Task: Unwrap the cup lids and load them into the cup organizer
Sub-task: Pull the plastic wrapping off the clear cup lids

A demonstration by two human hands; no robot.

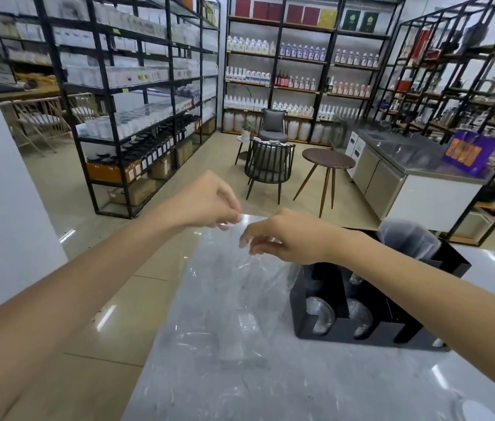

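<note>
Both the left hand (209, 202) and right hand (285, 238) are pinching the wrap (240, 287) above the surface (331, 384), while the organizer (361, 299) is already holding some lids (320, 314), suggesting loading is underway.

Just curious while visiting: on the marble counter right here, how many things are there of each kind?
Clear plastic bag, pinched by both hands: 1
Black cup organizer: 1
Clear lid stacks showing in its front slots: 2
Total: 4
</note>
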